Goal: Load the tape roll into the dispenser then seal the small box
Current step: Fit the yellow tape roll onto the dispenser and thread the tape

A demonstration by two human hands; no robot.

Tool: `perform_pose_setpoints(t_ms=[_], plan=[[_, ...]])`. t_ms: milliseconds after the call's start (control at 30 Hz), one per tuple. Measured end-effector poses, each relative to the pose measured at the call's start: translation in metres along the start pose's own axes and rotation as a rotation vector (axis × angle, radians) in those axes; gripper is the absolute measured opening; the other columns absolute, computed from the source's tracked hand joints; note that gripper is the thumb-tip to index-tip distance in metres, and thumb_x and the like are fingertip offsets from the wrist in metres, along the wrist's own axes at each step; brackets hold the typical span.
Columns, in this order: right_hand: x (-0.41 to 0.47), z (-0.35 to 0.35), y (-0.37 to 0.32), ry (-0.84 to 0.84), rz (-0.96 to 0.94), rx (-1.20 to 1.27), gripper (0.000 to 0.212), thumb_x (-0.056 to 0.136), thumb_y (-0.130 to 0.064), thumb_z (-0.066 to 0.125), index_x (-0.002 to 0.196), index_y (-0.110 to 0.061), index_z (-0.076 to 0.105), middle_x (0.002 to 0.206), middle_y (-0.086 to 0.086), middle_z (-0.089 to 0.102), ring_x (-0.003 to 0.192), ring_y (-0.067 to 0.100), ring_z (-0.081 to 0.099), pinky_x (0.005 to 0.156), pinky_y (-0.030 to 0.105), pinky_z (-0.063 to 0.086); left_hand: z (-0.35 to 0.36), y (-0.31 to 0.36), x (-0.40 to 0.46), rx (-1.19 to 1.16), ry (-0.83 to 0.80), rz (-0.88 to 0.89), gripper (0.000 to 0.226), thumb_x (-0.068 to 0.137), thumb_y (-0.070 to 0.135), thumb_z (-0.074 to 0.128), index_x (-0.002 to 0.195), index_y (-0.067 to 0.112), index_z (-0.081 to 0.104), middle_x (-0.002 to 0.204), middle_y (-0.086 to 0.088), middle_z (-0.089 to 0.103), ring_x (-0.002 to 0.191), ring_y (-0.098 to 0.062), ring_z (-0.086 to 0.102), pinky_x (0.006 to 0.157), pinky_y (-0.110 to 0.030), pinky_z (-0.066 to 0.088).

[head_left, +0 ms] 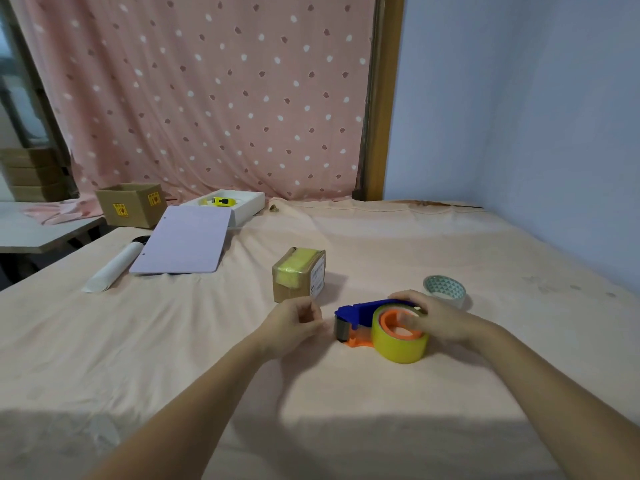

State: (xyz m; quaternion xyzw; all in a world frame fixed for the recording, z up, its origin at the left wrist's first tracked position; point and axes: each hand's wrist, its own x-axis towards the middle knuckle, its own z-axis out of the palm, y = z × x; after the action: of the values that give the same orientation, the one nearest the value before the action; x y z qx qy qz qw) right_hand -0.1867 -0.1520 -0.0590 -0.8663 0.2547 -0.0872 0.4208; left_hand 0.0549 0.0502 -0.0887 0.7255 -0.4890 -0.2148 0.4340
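A blue and orange tape dispenser [356, 315] lies on the peach-covered table, with a yellow tape roll [398, 344] sitting on its orange hub. My right hand [429, 317] rests over the dispenser's top and the roll, gripping them. My left hand [294, 322] is just left of the dispenser's metal roller end, its fingers pinched together; whether it holds the tape's end I cannot tell. The small cardboard box [299, 273], with yellow tape across its top, stands just behind my left hand.
A second, patterned tape roll [445, 289] lies behind my right hand. Further back left are a lilac board [183, 242], a white paper roll [110, 270], a white tray [249, 206] with a yellow item, and a larger cardboard box [130, 204]. A blue wall stands on the right.
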Motion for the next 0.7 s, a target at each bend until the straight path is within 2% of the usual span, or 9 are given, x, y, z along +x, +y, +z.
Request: perform_pose_setpoints(t_ms=[67,100,167,233,333,467,533,600,700], plan=[[0.002,0.000,0.006,0.062,0.018,0.042,0.055,0.084,-0.041,0.082,0.132,-0.030,0.058,0.123,-0.013,0.070,0.113,0.003,0.067,0.091,0.018,0.051,-0.004,0.002,0.000,0.044,-0.008,-0.045,0.024,0.087,0.035,0.080,0.093,0.016,0.067,0.076,-0.011,0.070,0.064,-0.010,0.056,0.063,-0.025,0.047],[0.004,0.001,0.008,0.083,0.023,0.015,0.051,0.084,-0.030,0.084,0.130,-0.026,0.060,0.119,-0.012,0.072,0.109,0.004,0.068,0.090,0.019,0.051,-0.006,0.004,-0.001,0.047,-0.027,-0.071,0.024,0.087,0.037,0.080,0.096,0.019,0.069,0.072,-0.006,0.069,0.061,-0.009,0.057,0.062,-0.023,0.047],[0.007,0.005,0.011,0.135,0.034,-0.054,0.036,0.082,-0.014,0.084,0.114,-0.021,0.067,0.104,-0.008,0.075,0.096,0.011,0.070,0.080,0.022,0.052,-0.009,0.009,-0.002,0.013,-0.080,-0.116,0.021,0.088,0.035,0.079,0.101,0.020,0.072,0.066,0.004,0.069,0.057,-0.007,0.059,0.061,-0.019,0.048],[0.009,0.008,0.012,0.197,0.031,-0.089,0.023,0.082,-0.008,0.078,0.099,-0.021,0.069,0.091,-0.004,0.074,0.083,0.015,0.068,0.075,0.029,0.052,-0.010,0.011,-0.004,-0.088,-0.125,-0.148,0.016,0.091,0.027,0.078,0.102,0.016,0.076,0.071,-0.001,0.075,0.063,-0.011,0.065,0.065,-0.020,0.053],[0.006,0.008,0.008,0.203,-0.014,0.007,0.028,0.083,-0.003,0.067,0.095,-0.028,0.065,0.092,-0.001,0.072,0.071,0.013,0.068,0.070,0.036,0.053,-0.012,0.011,-0.007,-0.208,-0.157,-0.146,0.010,0.091,0.014,0.077,0.097,0.006,0.081,0.087,-0.008,0.080,0.074,-0.015,0.070,0.068,-0.021,0.055],[0.000,0.002,-0.003,0.171,-0.082,0.089,0.034,0.084,0.003,0.066,0.098,-0.027,0.059,0.113,0.005,0.065,0.078,0.024,0.067,0.070,0.039,0.052,-0.012,0.013,-0.011,-0.345,-0.118,-0.164,0.017,0.087,0.007,0.080,0.104,0.003,0.081,0.102,-0.020,0.079,0.085,-0.017,0.074,0.078,-0.025,0.059],[-0.004,0.000,-0.008,0.173,-0.125,0.072,0.038,0.078,0.005,0.066,0.093,-0.029,0.057,0.116,0.002,0.064,0.089,0.036,0.065,0.070,0.039,0.050,-0.011,0.014,-0.011,-0.366,-0.094,-0.161,0.021,0.086,0.003,0.079,0.108,0.002,0.079,0.100,-0.019,0.080,0.086,-0.016,0.075,0.077,-0.024,0.059],[-0.010,-0.001,-0.014,0.166,-0.171,0.047,0.041,0.075,0.008,0.065,0.086,-0.029,0.052,0.114,0.001,0.067,0.098,0.037,0.062,0.070,0.038,0.051,-0.012,0.015,-0.012,-0.373,-0.083,-0.154,0.026,0.085,-0.003,0.078,0.110,0.003,0.078,0.096,-0.012,0.081,0.086,-0.014,0.074,0.076,-0.022,0.058],[-0.017,0.001,-0.024,0.134,-0.207,-0.016,0.045,0.072,-0.002,0.073,0.079,-0.035,0.043,0.106,0.005,0.069,0.088,0.034,0.063,0.071,0.045,0.054,-0.012,0.014,-0.015,-0.316,-0.103,-0.141,0.031,0.086,-0.005,0.076,0.115,0.006,0.076,0.098,-0.004,0.081,0.089,-0.014,0.075,0.081,-0.022,0.059]])
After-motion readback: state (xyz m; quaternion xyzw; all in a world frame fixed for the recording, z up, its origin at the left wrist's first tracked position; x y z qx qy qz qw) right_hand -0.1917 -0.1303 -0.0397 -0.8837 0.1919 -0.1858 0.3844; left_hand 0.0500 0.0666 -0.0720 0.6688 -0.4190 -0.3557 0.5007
